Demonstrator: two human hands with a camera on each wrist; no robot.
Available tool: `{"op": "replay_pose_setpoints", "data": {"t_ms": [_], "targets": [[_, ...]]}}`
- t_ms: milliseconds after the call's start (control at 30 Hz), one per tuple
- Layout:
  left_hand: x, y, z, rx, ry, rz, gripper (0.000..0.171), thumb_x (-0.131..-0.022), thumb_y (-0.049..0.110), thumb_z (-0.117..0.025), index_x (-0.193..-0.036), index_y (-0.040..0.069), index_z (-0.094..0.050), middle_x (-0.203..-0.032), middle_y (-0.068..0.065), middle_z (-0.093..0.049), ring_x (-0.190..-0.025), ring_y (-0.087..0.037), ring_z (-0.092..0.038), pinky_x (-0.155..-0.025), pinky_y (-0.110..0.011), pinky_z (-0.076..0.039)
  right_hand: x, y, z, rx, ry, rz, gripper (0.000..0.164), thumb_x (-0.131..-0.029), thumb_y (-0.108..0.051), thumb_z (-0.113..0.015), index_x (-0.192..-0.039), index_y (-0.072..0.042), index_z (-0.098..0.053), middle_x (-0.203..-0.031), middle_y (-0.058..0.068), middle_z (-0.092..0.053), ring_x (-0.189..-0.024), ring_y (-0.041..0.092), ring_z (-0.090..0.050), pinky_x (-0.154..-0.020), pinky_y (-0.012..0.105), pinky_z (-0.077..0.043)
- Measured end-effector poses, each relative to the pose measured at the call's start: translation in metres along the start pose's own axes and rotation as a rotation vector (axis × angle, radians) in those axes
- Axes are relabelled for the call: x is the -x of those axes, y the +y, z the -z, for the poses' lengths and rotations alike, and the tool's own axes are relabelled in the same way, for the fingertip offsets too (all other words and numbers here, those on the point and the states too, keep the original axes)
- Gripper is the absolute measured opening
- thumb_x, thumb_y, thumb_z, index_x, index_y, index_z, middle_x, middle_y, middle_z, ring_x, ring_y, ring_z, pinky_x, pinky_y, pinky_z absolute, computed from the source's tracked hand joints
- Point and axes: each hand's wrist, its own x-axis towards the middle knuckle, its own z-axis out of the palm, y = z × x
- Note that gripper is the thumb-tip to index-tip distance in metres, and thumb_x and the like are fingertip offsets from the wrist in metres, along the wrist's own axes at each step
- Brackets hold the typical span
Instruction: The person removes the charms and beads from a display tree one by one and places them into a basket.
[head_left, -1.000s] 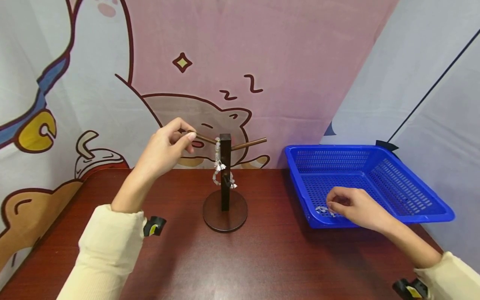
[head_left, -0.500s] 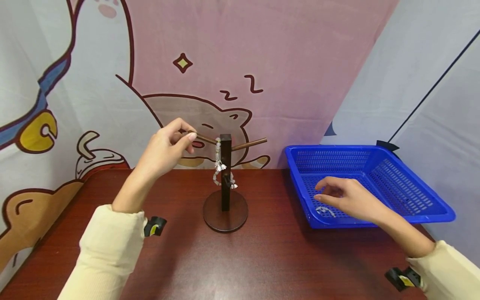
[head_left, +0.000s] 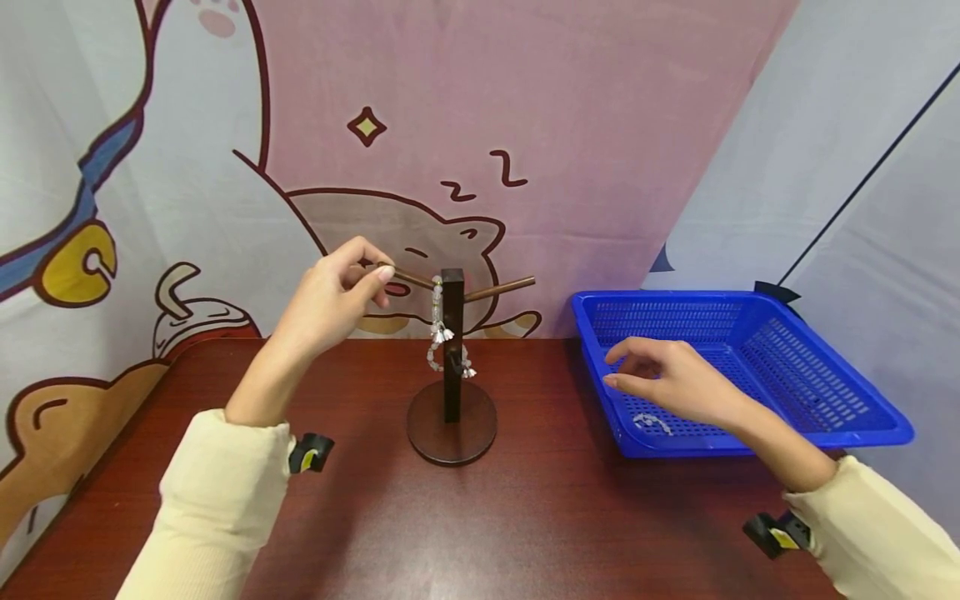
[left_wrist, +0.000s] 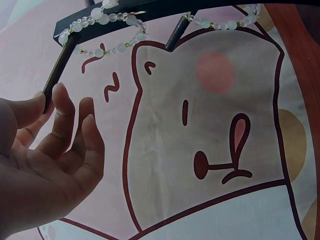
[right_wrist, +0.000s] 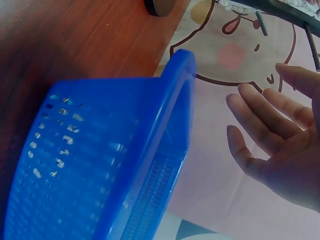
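Observation:
My left hand point(head_left: 333, 287) pinches the tip of the left wooden peg point(head_left: 412, 277) on a dark display stand point(head_left: 452, 358). On that peg, close to the post, hangs a beaded bracelet point(head_left: 437, 307) of pale clear beads with a white tassel. A second beaded bracelet point(head_left: 432, 358) hangs lower, on a short peg point(left_wrist: 180, 32). My right hand point(head_left: 667, 379) holds nothing; its fingers are apart and gently bent over the left side of a blue basket point(head_left: 877, 427). Inside the basket, near its front left corner, lies another beaded bracelet point(head_left: 651, 422).
The stand's round base point(head_left: 452, 446) rests on a reddish-brown table point(head_left: 360, 517). A right-hand peg point(head_left: 502, 288) sticks out from the post toward the basket. Behind the table hangs a cartoon-printed cloth point(head_left: 585, 150).
My right hand has moved left and slightly up from over the bracelet in the basket, its fingers spreading. My left hand has kept its pinch on the peg.

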Motion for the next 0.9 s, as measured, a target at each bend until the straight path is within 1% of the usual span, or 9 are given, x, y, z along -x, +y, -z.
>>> {"op": "replay_pose_setpoints", "data": {"t_ms": [133, 267, 467, 700, 900], "targets": [[0.0, 0.0, 0.0, 0.005, -0.002, 0.0, 0.013, -0.094, 0.016, -0.052, -0.099, 0.006, -0.057, -0.067, -0.006, -0.061, -0.065, -0.018, -0.054, -0.058, -0.029, -0.035, -0.007, -0.003, -0.002, -0.013, -0.001, 0.012, 0.016, -0.085, -0.019, -0.066, -0.098, -0.01, -0.063, -0.078, -0.001, -0.065, -0.069, 0.009, -0.059, -0.062, 0.028, -0.047], [0.0, 0.0, 0.0, 0.0, 0.002, -0.004, 0.012, -0.094, 0.015, -0.052, -0.099, 0.006, -0.057, -0.067, -0.006, -0.061, -0.062, -0.02, -0.052, -0.056, -0.028, -0.034, -0.013, -0.005, -0.004, -0.023, 0.0, 0.018, 0.016, -0.085, -0.018, -0.066, -0.098, -0.009, -0.063, -0.078, 0.0, -0.066, -0.068, 0.009, -0.059, -0.062, 0.028, -0.047], [0.0, 0.0, 0.001, -0.016, 0.006, 0.006, 0.012, -0.093, 0.017, -0.053, -0.099, 0.008, -0.057, -0.066, -0.005, -0.06, -0.053, -0.015, -0.043, -0.051, -0.027, -0.031, -0.021, -0.006, -0.009, -0.03, 0.003, 0.033, 0.014, -0.083, -0.012, -0.067, -0.097, -0.009, -0.063, -0.076, -0.001, -0.065, -0.067, 0.009, -0.059, -0.061, 0.027, -0.046], [0.0, -0.001, 0.0, -0.001, 0.0, 0.006, 0.013, -0.093, 0.017, -0.053, -0.099, 0.007, -0.058, -0.067, -0.005, -0.061, -0.062, -0.018, -0.052, -0.056, -0.028, -0.034, -0.027, -0.01, -0.01, -0.038, -0.012, 0.039, 0.015, -0.084, -0.01, -0.065, -0.099, -0.008, -0.063, -0.076, -0.004, -0.064, -0.069, 0.01, -0.059, -0.062, 0.028, -0.046], [0.0, -0.001, 0.0, 0.002, 0.001, 0.009, 0.012, -0.093, 0.016, -0.053, -0.1, 0.007, -0.057, -0.067, -0.006, -0.061, -0.059, -0.017, -0.049, -0.054, -0.028, -0.033, -0.032, -0.014, -0.011, -0.03, -0.013, 0.042, 0.016, -0.083, -0.007, -0.065, -0.099, -0.009, -0.063, -0.075, -0.005, -0.063, -0.068, 0.011, -0.06, -0.063, 0.028, -0.047]]}}
